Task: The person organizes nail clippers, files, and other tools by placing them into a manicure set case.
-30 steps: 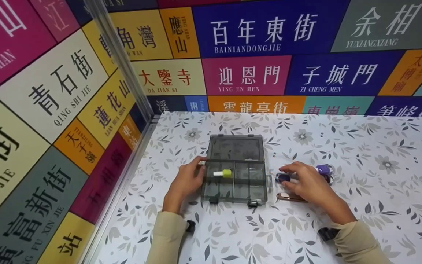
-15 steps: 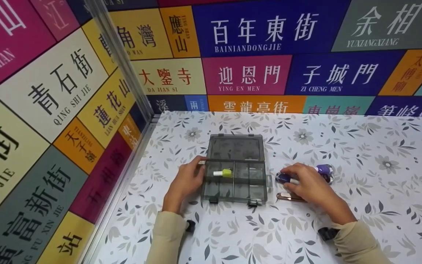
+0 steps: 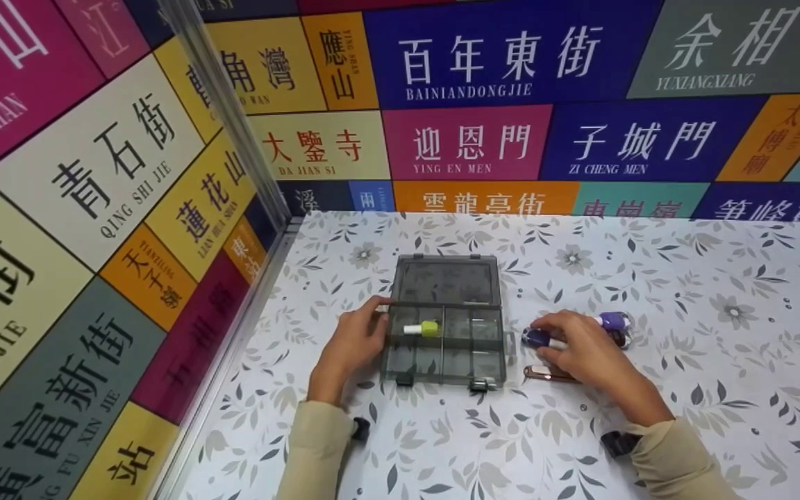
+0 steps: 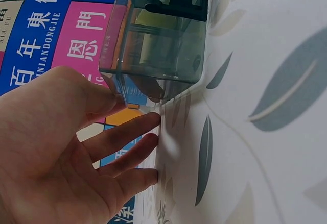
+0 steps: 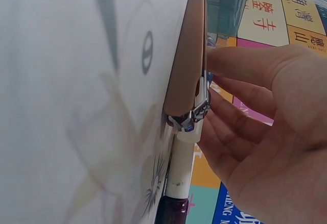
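A smoky see-through compartment box (image 3: 457,361) lies with its lid (image 3: 448,279) folded back. One compartment holds a yellow-green nail polish bottle (image 3: 429,328) with a white cap. My left hand (image 3: 353,342) touches the box's left wall, its thumb at the edge and its other fingers relaxed beside it. On the other side, my right hand (image 3: 584,347) pinches a dark blue nail polish bottle (image 3: 536,337) with a white cap, lying low at the table. Below that hand lies a brown nail clipper (image 3: 546,373), partly hidden in the head view.
Just beyond my right hand lie a purple nail polish bottle (image 3: 615,321) and a dark bottle (image 3: 623,339), partly covered by the hand. A floral cloth (image 3: 740,375) covers the table. Walls with coloured street-name panels (image 3: 469,142) stand behind and at the left.
My right fingers have closed on the dark blue nail polish bottle, and its white cap now shows beneath them. The left hand and the box keep their place.
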Tool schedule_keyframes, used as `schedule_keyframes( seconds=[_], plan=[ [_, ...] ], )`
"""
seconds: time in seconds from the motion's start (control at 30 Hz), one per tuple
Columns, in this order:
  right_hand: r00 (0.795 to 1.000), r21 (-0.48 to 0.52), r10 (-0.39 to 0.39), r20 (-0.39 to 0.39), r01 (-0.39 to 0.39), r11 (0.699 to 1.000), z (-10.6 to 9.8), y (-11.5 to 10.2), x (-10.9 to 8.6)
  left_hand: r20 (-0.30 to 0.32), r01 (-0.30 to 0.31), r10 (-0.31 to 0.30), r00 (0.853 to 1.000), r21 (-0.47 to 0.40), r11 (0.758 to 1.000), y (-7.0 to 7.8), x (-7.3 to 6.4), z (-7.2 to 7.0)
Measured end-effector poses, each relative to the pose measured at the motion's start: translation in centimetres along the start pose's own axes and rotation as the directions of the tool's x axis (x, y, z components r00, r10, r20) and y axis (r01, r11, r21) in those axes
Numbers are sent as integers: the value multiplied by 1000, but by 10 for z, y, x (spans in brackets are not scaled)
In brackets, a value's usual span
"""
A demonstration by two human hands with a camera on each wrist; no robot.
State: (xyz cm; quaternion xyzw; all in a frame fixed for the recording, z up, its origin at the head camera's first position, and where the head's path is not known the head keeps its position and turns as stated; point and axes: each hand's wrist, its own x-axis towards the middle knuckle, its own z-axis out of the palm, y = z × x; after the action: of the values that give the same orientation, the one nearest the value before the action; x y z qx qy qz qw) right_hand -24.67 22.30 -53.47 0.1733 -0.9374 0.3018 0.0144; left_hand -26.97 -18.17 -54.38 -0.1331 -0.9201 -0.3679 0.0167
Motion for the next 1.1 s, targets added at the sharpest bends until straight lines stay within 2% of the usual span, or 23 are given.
schedule_keyframes(
  seconds=[0.33,0.6,0.83,1.1],
  plan=[
    [1000,27,21,8,-21,999,2,-3,0,-8,2,-2,1000,-33,999,0,-4,-2],
    [998,47,53,21,-54,997,3,-5,1,-21,7,-7,1000,-26,1000,0,-4,-3],
    [999,42,48,11,-49,998,4,-6,0,-16,-31,31,999,-6,999,-1,-2,-2],
    [999,51,46,-15,-45,998,4,-7,0,-2,-4,4,1000,-25,1000,0,1,-2]
  ],
)
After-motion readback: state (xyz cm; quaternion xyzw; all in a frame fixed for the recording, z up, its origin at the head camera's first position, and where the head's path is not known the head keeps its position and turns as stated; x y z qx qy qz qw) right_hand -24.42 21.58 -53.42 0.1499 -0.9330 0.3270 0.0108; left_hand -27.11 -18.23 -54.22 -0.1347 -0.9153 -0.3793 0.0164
